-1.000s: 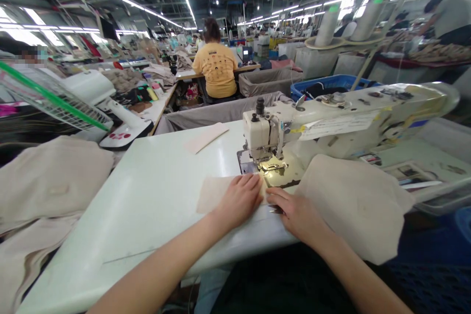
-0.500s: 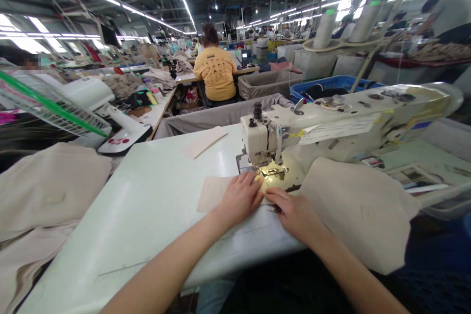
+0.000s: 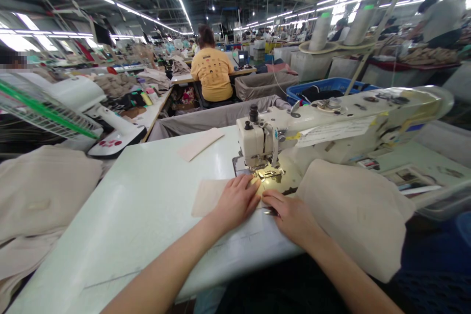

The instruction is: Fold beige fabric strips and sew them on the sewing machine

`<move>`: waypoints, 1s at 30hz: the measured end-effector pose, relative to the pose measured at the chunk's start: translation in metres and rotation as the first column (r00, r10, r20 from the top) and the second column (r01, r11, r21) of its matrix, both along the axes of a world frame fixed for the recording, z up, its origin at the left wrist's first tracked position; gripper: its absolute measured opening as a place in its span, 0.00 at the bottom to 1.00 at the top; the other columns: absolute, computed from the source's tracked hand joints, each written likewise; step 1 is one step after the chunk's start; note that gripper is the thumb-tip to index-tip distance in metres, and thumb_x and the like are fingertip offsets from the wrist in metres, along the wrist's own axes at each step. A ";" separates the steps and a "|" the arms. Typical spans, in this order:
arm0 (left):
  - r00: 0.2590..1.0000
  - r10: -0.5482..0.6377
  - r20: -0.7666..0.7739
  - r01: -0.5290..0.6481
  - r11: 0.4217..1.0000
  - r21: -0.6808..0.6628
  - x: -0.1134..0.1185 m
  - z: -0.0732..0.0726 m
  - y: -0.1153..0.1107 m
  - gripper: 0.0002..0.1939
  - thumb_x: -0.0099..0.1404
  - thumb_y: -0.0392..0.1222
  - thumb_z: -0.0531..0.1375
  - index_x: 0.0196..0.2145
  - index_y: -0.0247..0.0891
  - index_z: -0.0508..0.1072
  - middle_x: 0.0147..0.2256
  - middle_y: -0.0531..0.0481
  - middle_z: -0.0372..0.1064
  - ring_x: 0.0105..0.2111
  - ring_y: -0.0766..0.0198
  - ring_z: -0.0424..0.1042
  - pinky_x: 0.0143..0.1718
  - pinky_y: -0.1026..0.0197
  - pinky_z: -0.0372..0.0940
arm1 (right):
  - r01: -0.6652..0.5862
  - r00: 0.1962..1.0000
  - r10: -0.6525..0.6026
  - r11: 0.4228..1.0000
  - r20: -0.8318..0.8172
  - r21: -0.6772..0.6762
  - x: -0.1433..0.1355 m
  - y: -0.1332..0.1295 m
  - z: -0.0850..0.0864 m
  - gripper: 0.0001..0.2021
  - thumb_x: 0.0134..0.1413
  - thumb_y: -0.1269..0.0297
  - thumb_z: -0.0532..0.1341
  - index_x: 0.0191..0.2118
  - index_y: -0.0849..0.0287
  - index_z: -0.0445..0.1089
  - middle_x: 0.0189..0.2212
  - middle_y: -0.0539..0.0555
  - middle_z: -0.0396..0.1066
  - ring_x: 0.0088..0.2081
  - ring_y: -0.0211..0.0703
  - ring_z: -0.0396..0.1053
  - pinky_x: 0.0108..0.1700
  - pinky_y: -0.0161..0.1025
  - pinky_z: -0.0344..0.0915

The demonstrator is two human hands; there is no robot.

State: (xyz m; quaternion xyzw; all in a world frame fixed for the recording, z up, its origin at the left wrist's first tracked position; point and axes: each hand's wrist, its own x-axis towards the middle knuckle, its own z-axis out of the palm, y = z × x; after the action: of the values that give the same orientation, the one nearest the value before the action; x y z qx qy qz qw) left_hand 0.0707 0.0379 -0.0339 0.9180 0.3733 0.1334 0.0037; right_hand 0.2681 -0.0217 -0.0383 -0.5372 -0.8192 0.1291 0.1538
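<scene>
Just before the needle area of the sewing machine, my left hand presses a small beige fabric piece with its fingers together and bent. The piece reaches out to the left from under that hand. My right hand is closed beside it, thumb and forefinger at the fabric's near edge. Pointed metal tips, like thread snips, stick out from under its fingers; their handles are hidden. A larger beige fabric piece lies to the right of my right hand. Another beige strip lies farther back on the table.
Stacked beige fabric is at the left, near a white fan. Behind the table are a grey cloth-lined bin and a blue basket. A person in a yellow shirt sits ahead. Thread cones stand above the machine.
The whole view has shifted slightly left and down. Both hands stay by the needle area, and slightly more of the metal tips shows under my right hand.
</scene>
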 end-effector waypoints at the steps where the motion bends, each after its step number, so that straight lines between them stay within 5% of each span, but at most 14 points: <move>1: 1.000 0.001 0.001 -0.001 1.000 0.000 0.000 0.000 0.001 0.17 0.74 0.43 0.54 0.57 0.37 0.69 0.56 0.39 0.65 0.57 0.50 0.64 0.56 0.46 0.64 | 0.000 1.000 0.000 1.000 0.003 -0.002 0.000 0.001 0.002 0.23 0.53 0.82 0.54 0.51 0.57 0.73 0.55 0.54 0.72 0.47 0.46 0.75 0.49 0.38 0.70; 9: 0.999 -0.021 -0.046 0.023 0.999 0.034 0.000 0.002 -0.007 0.17 0.73 0.41 0.55 0.56 0.34 0.69 0.57 0.37 0.65 0.59 0.47 0.63 0.59 0.45 0.64 | -0.019 1.000 0.019 1.000 0.004 0.001 0.002 -0.001 0.000 0.26 0.52 0.82 0.53 0.54 0.57 0.72 0.58 0.54 0.70 0.48 0.46 0.75 0.51 0.38 0.70; 17: 0.985 -0.158 -0.067 0.159 0.987 0.000 0.000 0.004 -0.033 0.12 0.72 0.36 0.53 0.51 0.32 0.71 0.47 0.40 0.72 0.49 0.52 0.71 0.49 0.52 0.73 | -0.021 1.000 0.021 1.000 0.023 -0.022 0.005 -0.009 -0.006 0.32 0.51 0.82 0.52 0.63 0.58 0.67 0.63 0.55 0.64 0.50 0.48 0.75 0.54 0.44 0.71; 30: 0.986 -0.169 -0.004 0.170 0.985 0.008 -0.006 0.009 0.023 0.14 0.75 0.38 0.50 0.41 0.34 0.75 0.40 0.41 0.71 0.45 0.55 0.71 0.47 0.53 0.71 | 0.001 1.000 0.000 1.000 0.021 -0.007 -0.004 0.032 0.011 0.24 0.61 0.77 0.52 0.59 0.55 0.70 0.63 0.52 0.65 0.51 0.48 0.74 0.51 0.41 0.71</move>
State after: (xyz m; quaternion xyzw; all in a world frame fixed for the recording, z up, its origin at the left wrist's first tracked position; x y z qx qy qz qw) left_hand 0.0650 0.0606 -0.0244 0.9467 0.2933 0.1327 0.0105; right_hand 0.2643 0.0106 -0.0273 -0.5392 -0.8202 0.1262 0.1435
